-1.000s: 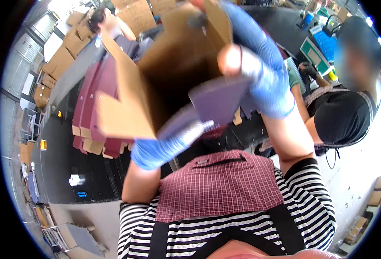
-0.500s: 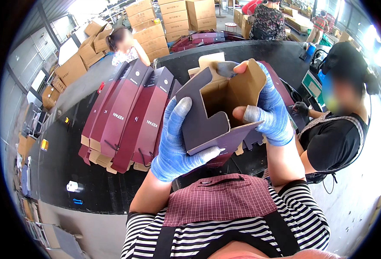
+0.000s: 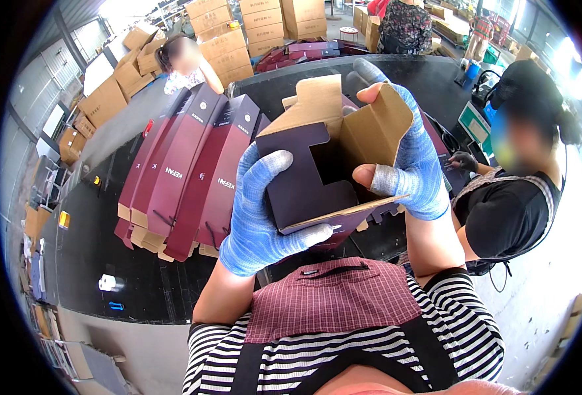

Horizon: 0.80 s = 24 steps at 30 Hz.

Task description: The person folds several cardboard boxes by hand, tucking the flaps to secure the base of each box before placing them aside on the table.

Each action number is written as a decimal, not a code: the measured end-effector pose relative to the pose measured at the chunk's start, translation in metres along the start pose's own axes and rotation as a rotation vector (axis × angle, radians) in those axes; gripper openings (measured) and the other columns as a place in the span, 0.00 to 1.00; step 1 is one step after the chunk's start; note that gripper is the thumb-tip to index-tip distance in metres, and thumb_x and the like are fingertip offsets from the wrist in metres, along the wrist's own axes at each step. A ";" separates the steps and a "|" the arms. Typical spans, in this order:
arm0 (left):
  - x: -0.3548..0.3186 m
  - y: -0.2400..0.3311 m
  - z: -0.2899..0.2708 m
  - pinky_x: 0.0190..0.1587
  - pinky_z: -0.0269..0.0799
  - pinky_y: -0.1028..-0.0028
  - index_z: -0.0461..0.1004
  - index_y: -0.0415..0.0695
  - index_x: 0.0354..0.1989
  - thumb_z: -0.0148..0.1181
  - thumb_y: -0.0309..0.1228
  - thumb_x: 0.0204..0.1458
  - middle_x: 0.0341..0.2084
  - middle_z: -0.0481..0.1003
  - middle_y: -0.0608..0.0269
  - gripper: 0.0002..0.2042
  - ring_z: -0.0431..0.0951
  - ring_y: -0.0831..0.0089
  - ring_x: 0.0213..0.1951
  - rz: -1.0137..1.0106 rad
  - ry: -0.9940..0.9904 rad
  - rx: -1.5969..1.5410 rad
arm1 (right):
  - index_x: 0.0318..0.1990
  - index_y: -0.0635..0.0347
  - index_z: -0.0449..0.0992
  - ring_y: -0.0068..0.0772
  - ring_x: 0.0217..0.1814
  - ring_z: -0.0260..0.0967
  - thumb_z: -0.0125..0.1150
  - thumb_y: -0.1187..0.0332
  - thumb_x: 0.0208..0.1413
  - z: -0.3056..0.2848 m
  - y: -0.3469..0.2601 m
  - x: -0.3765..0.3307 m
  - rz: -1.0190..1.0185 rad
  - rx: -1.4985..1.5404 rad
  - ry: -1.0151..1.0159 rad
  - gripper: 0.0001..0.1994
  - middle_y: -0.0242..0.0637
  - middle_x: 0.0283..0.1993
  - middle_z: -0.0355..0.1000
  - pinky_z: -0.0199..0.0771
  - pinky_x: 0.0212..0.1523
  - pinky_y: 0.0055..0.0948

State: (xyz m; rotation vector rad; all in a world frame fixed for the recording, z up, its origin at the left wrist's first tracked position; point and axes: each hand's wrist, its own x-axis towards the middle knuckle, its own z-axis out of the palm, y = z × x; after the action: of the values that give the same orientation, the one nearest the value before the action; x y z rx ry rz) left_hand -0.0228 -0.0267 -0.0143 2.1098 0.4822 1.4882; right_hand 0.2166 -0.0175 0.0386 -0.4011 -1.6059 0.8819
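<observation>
An opened cardboard box (image 3: 301,181), dark purple outside and brown inside, is held up in front of me with its end flaps loose. My left hand (image 3: 261,204), in a blue knit glove, is closed around its left side, thumb along the near lower edge. In a matching glove with bare fingertips showing, my right hand (image 3: 413,161) grips the right side. Its thumb lies at the opening, while its other fingers reach behind the raised right flap. One brown flap stands up at the far side. The bottom of the box is dark and cannot be made out.
Several long maroon boxes (image 3: 179,171) with cord handles lie side by side on the black table (image 3: 83,257) at left. A tape roll (image 3: 107,283) and a blue clip (image 3: 116,306) lie near its edge. A co-worker (image 3: 515,210) stands close at right; another person (image 3: 185,66) is across the table.
The far flap now stands upright, and my right fingers have moved from it to behind the right flap. The box has tilted slightly; my left hand keeps its hold.
</observation>
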 end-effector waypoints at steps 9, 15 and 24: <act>0.002 -0.003 0.002 0.66 0.68 0.54 0.60 0.53 0.70 0.85 0.40 0.38 0.66 0.58 0.44 0.49 0.65 0.45 0.67 0.071 0.032 -0.001 | 0.68 0.58 0.59 0.36 0.70 0.62 0.83 0.60 0.42 -0.002 0.013 0.002 0.048 0.618 -0.142 0.47 0.38 0.66 0.62 0.61 0.69 0.37; 0.003 -0.004 0.002 0.66 0.67 0.53 0.61 0.51 0.69 0.85 0.41 0.38 0.66 0.59 0.42 0.49 0.65 0.44 0.67 0.100 0.048 0.125 | 0.65 0.60 0.65 0.34 0.67 0.63 0.78 0.70 0.45 -0.001 -0.005 -0.004 0.114 0.177 0.074 0.38 0.37 0.63 0.65 0.62 0.68 0.35; 0.002 -0.003 -0.003 0.67 0.65 0.50 0.60 0.49 0.70 0.86 0.43 0.35 0.67 0.58 0.40 0.51 0.63 0.41 0.68 0.106 0.044 0.176 | 0.65 0.63 0.65 0.31 0.63 0.66 0.61 0.81 0.51 0.007 -0.018 0.007 0.020 -0.072 -0.034 0.30 0.38 0.60 0.69 0.65 0.67 0.34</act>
State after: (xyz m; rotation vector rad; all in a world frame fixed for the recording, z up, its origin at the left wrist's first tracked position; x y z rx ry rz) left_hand -0.0253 -0.0222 -0.0137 2.2734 0.5422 1.6061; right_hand 0.2125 -0.0267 0.0569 -0.4561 -1.6710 0.8519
